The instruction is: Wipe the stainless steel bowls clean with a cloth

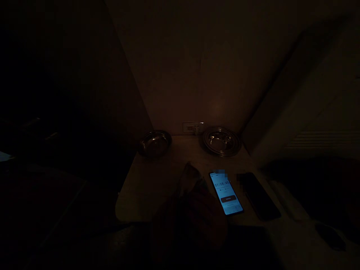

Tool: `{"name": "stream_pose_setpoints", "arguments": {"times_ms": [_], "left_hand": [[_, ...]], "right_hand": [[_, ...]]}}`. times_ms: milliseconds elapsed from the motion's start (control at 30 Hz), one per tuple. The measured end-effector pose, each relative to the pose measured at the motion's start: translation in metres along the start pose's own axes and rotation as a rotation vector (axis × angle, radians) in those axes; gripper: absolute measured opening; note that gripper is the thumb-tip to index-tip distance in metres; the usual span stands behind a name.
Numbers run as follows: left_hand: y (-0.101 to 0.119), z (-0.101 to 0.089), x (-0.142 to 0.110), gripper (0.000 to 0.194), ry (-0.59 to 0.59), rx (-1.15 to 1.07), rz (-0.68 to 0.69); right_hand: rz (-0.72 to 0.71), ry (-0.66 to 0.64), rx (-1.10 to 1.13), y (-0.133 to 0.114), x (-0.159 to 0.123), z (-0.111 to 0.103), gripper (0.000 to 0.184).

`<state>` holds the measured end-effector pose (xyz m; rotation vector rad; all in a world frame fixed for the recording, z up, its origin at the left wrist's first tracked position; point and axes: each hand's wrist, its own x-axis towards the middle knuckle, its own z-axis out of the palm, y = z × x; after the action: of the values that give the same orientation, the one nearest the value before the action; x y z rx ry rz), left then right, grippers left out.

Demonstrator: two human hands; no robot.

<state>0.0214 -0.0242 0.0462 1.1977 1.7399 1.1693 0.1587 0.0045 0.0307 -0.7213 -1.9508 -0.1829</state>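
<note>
The picture is very dark. At the front edge of a small light wooden table (pixel 140 195), my right hand (pixel 206 217) is closed, its fingers curled round a dim, pointed thing (pixel 190 176) with a faint sheen. I cannot make out what this thing is. My left hand (pixel 164 221) is close beside it on the left, seemingly closed on the same thing; its fingers are mostly lost in shadow. Just right of my right hand lies a phone (pixel 226 193) with a lit screen that shows a timer.
A shiny metal bowl (pixel 155 143) stands at the table's back left. Several stacked metal plates (pixel 222 141) are at the back right, near a wall socket (pixel 193 128) with a plug. A dark phone (pixel 261 197) lies right of the lit one. Walls rise behind the table.
</note>
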Motion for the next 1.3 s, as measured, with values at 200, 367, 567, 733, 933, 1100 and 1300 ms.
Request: {"name": "stream_pose_setpoints", "arguments": {"times_ms": [200, 367, 567, 733, 933, 1100, 1300], "left_hand": [[0.001, 0.003, 0.001, 0.033, -0.004, -0.049, 0.017], [-0.004, 0.004, 0.005, 0.030, -0.018, -0.091, 0.038], [-0.010, 0.001, 0.005, 0.031, -0.033, -0.134, 0.081], [-0.015, 0.002, 0.005, 0.031, -0.026, -0.143, 0.115], [-0.021, 0.000, 0.003, 0.027, 0.013, -0.119, 0.140], [-0.018, 0.000, 0.002, 0.031, -0.012, -0.129, 0.144], [-0.011, -0.002, 0.007, 0.030, -0.037, -0.161, 0.147]], "right_hand": [[0.145, 0.002, 0.057, 0.022, 0.017, 0.000, 0.030], [0.046, -0.004, 0.152, 0.015, 0.015, 0.005, 0.027], [0.351, 0.032, 0.167, 0.022, 0.018, 0.006, 0.032], [0.091, 0.000, 0.216, 0.023, 0.018, 0.005, 0.031], [0.345, 0.029, 0.208, 0.024, 0.018, 0.009, 0.032], [0.143, 0.031, 0.259, 0.020, 0.018, 0.010, 0.025], [0.315, 0.010, 0.212, 0.022, 0.019, 0.011, 0.032]]}}
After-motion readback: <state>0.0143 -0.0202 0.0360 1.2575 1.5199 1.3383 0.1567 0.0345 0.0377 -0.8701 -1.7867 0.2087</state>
